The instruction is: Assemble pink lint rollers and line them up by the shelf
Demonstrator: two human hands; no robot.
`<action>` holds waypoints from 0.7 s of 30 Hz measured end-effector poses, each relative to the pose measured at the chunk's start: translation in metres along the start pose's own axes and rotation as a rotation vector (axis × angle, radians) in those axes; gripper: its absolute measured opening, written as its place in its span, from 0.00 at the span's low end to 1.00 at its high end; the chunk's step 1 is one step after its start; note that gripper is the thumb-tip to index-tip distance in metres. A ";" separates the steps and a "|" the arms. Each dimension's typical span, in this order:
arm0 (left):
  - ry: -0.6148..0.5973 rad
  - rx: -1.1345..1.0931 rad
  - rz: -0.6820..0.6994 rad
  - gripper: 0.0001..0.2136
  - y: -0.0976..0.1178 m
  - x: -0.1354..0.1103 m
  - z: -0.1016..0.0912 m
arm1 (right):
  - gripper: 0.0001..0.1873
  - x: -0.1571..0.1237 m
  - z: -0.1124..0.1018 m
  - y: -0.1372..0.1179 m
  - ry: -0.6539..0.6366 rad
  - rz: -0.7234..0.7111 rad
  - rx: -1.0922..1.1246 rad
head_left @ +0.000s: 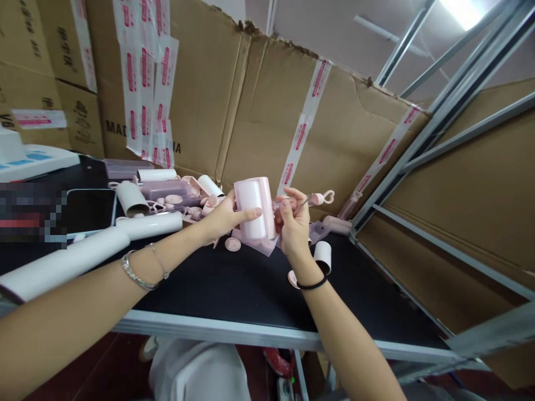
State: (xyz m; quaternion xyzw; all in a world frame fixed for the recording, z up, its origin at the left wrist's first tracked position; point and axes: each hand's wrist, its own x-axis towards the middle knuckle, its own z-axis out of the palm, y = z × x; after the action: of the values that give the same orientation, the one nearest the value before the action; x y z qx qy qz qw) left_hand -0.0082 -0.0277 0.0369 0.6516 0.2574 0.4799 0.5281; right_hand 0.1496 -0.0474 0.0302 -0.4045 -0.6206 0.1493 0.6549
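Note:
My left hand [225,217] is closed around a lint roller [252,210], a white roll inside a translucent pink cover, with the thumb across its front. Out of its right side runs a slim pink handle [318,199] with a heart-shaped loop at its end. My right hand [293,225] grips this handle near the roll, and the fingers partly hide the joint. Below the roller lies a translucent purple cover [267,246]. A round pink cap [233,244] rests on the black table beside it.
White rolls [154,224] and pink parts [173,199] are heaped at the left, near a phone [90,211]. One short roll [323,256] stands behind my right wrist. A cardboard wall [200,89] closes off the back, and a metal frame [418,145] rises at the right.

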 end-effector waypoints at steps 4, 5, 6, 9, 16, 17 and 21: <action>0.130 0.223 0.096 0.32 0.001 0.010 -0.016 | 0.14 0.020 -0.022 0.011 0.326 -0.017 0.324; 0.192 0.349 0.104 0.34 0.002 0.013 -0.023 | 0.13 0.024 -0.028 0.013 0.399 -0.011 0.373; 0.269 0.514 0.087 0.37 0.002 0.015 -0.029 | 0.12 0.026 -0.032 0.014 0.445 -0.001 0.401; 0.500 0.961 0.031 0.44 -0.002 0.019 -0.042 | 0.12 0.026 -0.037 0.017 0.402 0.017 0.412; 0.393 1.140 0.370 0.31 -0.016 0.014 -0.031 | 0.10 0.011 -0.028 0.007 0.037 -0.063 0.291; 0.350 1.125 0.449 0.28 -0.016 0.014 -0.031 | 0.10 0.010 -0.029 0.006 -0.040 -0.072 0.251; 0.150 1.082 0.600 0.26 -0.018 0.019 -0.035 | 0.11 0.006 -0.034 0.008 -0.279 -0.113 0.095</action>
State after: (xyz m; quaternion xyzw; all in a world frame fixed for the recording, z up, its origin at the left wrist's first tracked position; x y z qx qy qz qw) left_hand -0.0291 0.0089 0.0264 0.8353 0.3063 0.4533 -0.0541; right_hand 0.1846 -0.0497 0.0320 -0.3128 -0.7197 0.1962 0.5879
